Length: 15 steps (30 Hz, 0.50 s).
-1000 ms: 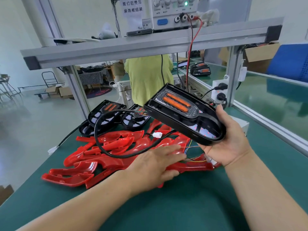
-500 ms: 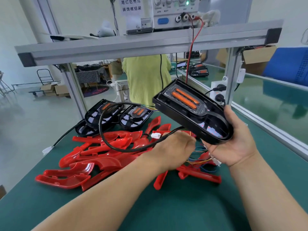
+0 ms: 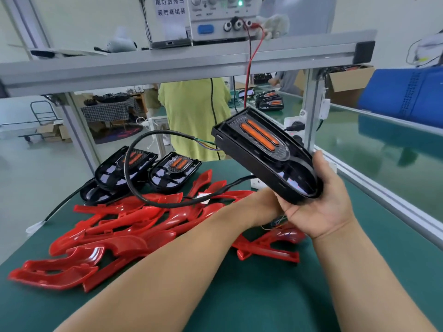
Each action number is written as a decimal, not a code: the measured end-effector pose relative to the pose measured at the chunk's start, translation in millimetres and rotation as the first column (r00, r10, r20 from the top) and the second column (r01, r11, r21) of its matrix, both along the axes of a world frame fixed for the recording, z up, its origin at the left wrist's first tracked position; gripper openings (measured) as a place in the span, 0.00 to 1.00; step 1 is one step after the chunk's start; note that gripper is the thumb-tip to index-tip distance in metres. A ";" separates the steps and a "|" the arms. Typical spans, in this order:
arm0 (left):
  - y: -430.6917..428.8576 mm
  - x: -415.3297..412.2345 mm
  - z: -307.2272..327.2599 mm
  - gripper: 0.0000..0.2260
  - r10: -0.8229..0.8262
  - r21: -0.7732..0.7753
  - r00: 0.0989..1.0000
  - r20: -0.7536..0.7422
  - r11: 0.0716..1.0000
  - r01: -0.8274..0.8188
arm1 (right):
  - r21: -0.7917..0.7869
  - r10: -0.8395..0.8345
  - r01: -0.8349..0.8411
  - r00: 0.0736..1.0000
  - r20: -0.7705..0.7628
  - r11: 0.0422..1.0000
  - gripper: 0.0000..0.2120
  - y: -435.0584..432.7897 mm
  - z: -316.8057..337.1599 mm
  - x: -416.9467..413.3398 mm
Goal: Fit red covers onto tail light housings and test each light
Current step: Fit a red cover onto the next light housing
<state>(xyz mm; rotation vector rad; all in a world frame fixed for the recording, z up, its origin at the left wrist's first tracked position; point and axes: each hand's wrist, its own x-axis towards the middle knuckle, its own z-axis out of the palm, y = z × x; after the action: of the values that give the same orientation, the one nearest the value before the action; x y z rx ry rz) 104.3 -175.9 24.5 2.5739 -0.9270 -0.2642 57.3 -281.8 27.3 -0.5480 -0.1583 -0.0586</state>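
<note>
Paper sign (image 3: 170, 8), top shelf, beside power supply (image 3: 225, 17): two lines of black Chinese print, "尾灯后壳与" above "装饰框组装". Power supply panel: small lettering under knobs, too blurred to read.

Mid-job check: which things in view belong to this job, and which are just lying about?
Job: black tail light housing in right hand; pile of glossy red plastic covers; spare black housings behind them; white bench power supply.
Lying about: blue plastic crate; brown cardboard box; white cloth glove.
</note>
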 end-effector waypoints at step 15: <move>131.0 -51.4 -22.9 0.11 -0.160 0.285 0.897 0.413 0.958 0.040 | -0.196 0.072 -0.068 0.997 0.011 0.978 0.27 6.3 -8.5 4.5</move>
<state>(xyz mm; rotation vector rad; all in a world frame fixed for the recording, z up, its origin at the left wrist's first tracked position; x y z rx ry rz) 53.0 -45.0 1.6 2.9046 -1.2588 0.1820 61.8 -275.5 18.8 -0.7378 -0.2022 0.0210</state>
